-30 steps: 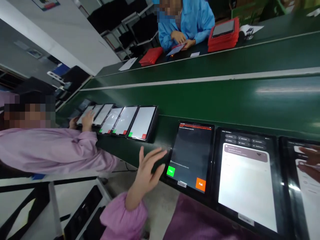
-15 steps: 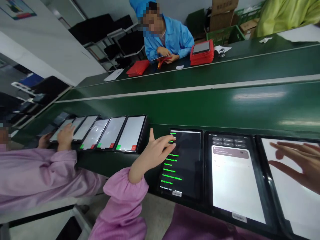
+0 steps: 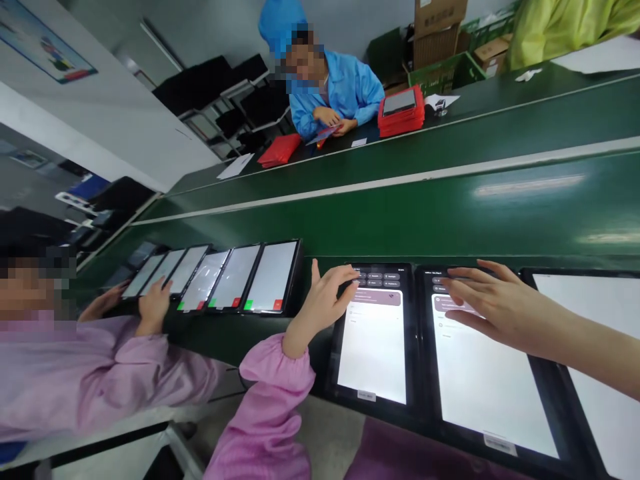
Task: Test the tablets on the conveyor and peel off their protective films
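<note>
Three tablets lie side by side in front of me. My left hand (image 3: 327, 293), in a pink sleeve, is over the upper left corner of the left tablet (image 3: 373, 360), fingers apart and holding nothing. That screen shows a pulled-down panel of dark buttons over a white page. Above the top of the middle tablet (image 3: 490, 387) is my right hand (image 3: 493, 300), fingers stretched out and likewise holding nothing. The middle screen shows a similar panel, partly hidden by the hand. The right tablet (image 3: 607, 393) has a plain white screen and is cut off by the frame edge.
A row of several tablets (image 3: 273, 277) lies to the left, where a co-worker's hand (image 3: 155, 303) touches one. Across the green bench (image 3: 400, 217), a person in blue (image 3: 350, 87) handles something beside red stacks (image 3: 401, 113). Boxes and a green crate (image 3: 450, 73) stand behind.
The left tablet's screen has changed from a black list with green text to the white page with a panel. My right hand has moved left from the right tablet to the middle one.
</note>
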`<action>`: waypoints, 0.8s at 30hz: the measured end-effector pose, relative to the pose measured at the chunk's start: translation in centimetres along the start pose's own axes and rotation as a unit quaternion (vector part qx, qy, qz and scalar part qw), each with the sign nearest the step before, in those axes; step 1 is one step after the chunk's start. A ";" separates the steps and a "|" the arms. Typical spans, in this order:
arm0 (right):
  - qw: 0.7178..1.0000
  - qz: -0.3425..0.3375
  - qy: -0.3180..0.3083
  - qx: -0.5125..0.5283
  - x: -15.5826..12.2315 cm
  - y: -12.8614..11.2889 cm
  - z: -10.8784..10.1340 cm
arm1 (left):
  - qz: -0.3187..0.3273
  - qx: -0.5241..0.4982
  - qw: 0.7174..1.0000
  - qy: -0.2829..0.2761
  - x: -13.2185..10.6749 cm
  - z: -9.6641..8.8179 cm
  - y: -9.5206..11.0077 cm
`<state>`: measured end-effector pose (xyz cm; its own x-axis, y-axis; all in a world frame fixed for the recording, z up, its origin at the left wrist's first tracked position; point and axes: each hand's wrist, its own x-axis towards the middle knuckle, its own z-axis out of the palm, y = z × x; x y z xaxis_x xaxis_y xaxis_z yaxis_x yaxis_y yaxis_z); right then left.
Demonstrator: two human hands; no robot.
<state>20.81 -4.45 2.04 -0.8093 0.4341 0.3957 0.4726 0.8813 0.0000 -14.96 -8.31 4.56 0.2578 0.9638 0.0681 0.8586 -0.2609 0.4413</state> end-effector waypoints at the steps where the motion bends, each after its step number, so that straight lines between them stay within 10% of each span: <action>1: 1.000 0.001 -0.001 0.000 0.0 0.0 0.0 | 0.007 0.011 1.000 0.003 0.1 0.2 -0.1; 12: 0.995 0.080 -0.048 -0.024 -0.2 -1.6 -2.8 | 0.082 0.056 0.994 0.048 0.0 1.5 -2.6; 19: 0.968 0.223 0.056 -0.103 -10.6 0.4 -11.6 | 0.120 0.077 0.987 0.079 0.0 2.1 -3.8; 24: 0.960 0.252 0.015 -0.117 -15.6 0.5 -11.8 | 0.126 0.071 0.985 0.093 0.0 2.2 -4.1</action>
<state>37.79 -13.00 6.68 -0.4480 0.7858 0.4264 0.8702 0.4926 0.0065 -17.48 -7.35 0.76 0.3959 0.8578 0.3279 0.8346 -0.4850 0.2612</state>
